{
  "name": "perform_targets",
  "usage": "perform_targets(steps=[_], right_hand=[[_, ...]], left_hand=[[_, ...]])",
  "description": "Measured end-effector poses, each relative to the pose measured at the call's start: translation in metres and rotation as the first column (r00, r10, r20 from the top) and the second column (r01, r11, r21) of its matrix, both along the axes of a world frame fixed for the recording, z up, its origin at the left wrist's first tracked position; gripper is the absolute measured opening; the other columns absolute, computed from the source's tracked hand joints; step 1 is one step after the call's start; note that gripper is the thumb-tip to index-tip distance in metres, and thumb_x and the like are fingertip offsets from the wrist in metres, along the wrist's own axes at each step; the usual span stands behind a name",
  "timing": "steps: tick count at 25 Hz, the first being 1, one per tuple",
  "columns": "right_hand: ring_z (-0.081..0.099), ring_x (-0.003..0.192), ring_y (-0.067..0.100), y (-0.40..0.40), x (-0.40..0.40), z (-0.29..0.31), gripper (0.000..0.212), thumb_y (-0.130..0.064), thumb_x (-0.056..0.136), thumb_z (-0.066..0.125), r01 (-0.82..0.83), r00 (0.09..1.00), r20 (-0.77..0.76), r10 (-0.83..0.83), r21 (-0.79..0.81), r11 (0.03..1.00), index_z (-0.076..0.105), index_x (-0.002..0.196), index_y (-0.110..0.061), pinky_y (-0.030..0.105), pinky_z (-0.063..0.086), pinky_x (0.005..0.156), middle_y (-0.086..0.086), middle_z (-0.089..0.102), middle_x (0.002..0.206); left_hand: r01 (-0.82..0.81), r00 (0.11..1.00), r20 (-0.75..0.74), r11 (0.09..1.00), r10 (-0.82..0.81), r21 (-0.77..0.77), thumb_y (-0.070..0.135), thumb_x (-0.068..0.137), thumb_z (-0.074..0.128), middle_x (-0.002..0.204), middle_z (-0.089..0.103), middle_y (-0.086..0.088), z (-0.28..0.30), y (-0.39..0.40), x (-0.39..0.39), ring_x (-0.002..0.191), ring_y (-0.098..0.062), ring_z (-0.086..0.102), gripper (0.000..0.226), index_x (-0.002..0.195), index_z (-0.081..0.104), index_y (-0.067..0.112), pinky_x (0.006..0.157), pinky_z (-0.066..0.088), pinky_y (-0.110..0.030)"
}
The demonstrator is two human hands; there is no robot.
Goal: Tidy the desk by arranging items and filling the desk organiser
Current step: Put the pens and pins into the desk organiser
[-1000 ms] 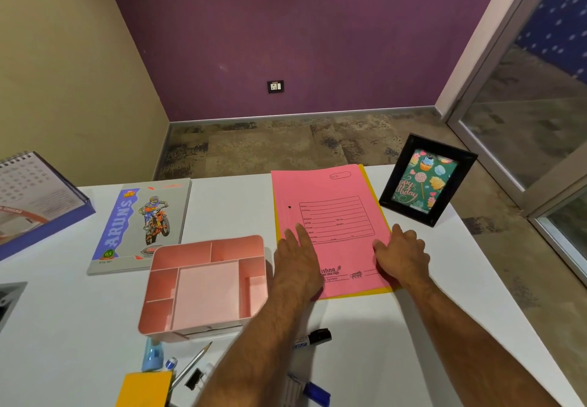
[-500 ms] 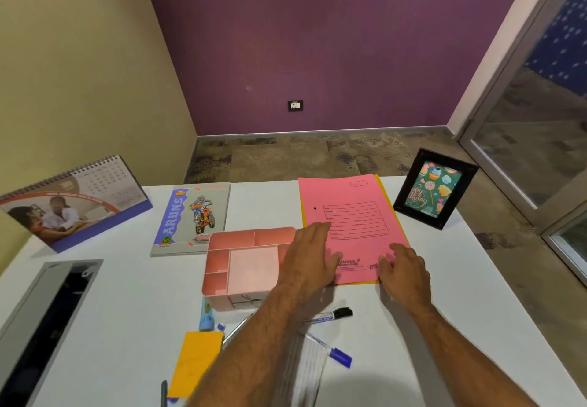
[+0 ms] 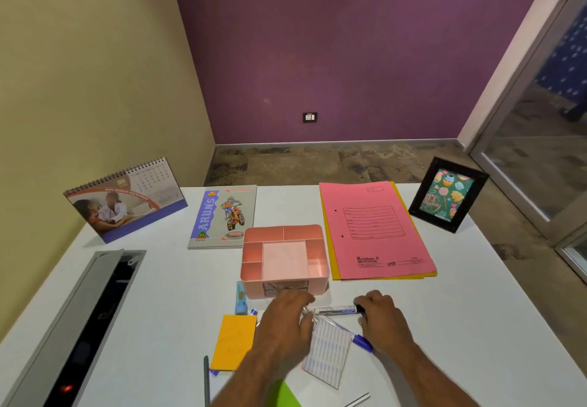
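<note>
Head view: pink desk organiser (image 3: 283, 256), compartments seemingly bare, beside pink folder (image 3: 374, 232).

Bare worktop (image 3: 476, 327) right and far left-front; clutter in the middle.
Organiser (image 3: 283, 260) blocks straight ahead, folder (image 3: 374, 232) beside it; notepad (image 3: 234, 341), marker (image 3: 336, 310) and pens crowd the near edge.

both hands are off the pink folder (image 3: 374, 232) now and down at the near side of the desk organiser (image 3: 283, 260). the right hand (image 3: 382, 321) has come to the black-capped marker (image 3: 338, 310) and its fingers curl around the cap end. the left hand (image 3: 286, 324) hovers over the clutter by the striped packet (image 3: 328, 349), its fingers blurred. the folder lies uncovered, yellow one peeking out beneath.
</note>
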State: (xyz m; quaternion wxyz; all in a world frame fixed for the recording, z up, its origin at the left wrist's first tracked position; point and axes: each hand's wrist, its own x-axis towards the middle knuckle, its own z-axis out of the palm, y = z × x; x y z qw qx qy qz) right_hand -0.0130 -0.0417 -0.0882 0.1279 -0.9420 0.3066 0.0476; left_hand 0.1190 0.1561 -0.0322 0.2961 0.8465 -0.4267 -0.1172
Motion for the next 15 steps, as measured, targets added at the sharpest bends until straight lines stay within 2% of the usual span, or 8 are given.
perform_targets(steps=[4,7,10,12,15], right_hand=[[0.056,0.092,0.011,0.005,-0.004,0.004,0.012,-0.038,0.092,0.056,0.026,0.999,0.044,-0.027,0.025,0.999,0.057,0.100,-0.029,0.024,0.052,0.077,-0.007,0.062,0.108],[0.059,0.087,0.009,0.008,-0.010,0.022,0.013,-0.035,0.092,0.058,0.052,0.973,0.209,-0.095,0.203,0.978,0.061,0.101,-0.027,0.020,0.052,0.076,-0.009,0.065,0.101],[0.064,0.081,0.006,0.012,-0.008,0.054,0.015,-0.027,0.085,0.071,0.027,0.860,0.484,-0.163,0.275,0.961,0.072,0.098,-0.019,0.023,0.055,0.072,-0.009,0.069,0.090],[0.065,0.075,0.007,0.018,0.000,0.077,0.012,-0.027,0.081,0.076,-0.021,0.770,0.619,-0.154,0.266,0.964,0.076,0.090,-0.020,0.019,0.053,0.066,-0.013,0.071,0.081],[0.064,0.067,0.009,0.028,0.015,0.103,0.026,-0.048,0.080,0.070,-0.108,0.725,0.684,-0.084,0.232,0.967,0.077,0.083,-0.023,0.019,0.050,0.059,-0.015,0.070,0.071]], left_hand=[[-0.022,0.998,-0.061,0.999,0.024,0.026,0.039,0.091,0.049,0.121,0.052,0.019,0.004,0.010,-0.012,0.109,-0.003,0.049,0.029,0.120,0.054,0.037,0.097,0.045,-0.024],[-0.013,0.998,-0.064,1.000,0.014,0.015,0.040,0.093,0.052,0.126,0.051,0.019,0.010,0.007,-0.016,0.115,-0.003,0.046,0.031,0.123,0.053,0.037,0.103,0.043,-0.029],[-0.016,0.996,-0.089,1.000,0.015,-0.018,0.038,0.092,0.058,0.129,0.049,0.020,0.017,0.000,-0.018,0.120,-0.003,0.043,0.033,0.125,0.051,0.040,0.106,0.040,-0.027],[0.005,0.993,-0.113,0.997,-0.014,-0.073,0.038,0.089,0.062,0.127,0.049,0.020,0.023,-0.008,-0.019,0.116,0.002,0.045,0.037,0.124,0.050,0.042,0.101,0.043,-0.026],[0.035,0.990,-0.126,0.986,-0.056,-0.166,0.042,0.087,0.065,0.122,0.052,0.020,0.030,-0.022,-0.019,0.102,0.013,0.045,0.039,0.123,0.050,0.044,0.091,0.045,-0.019]])
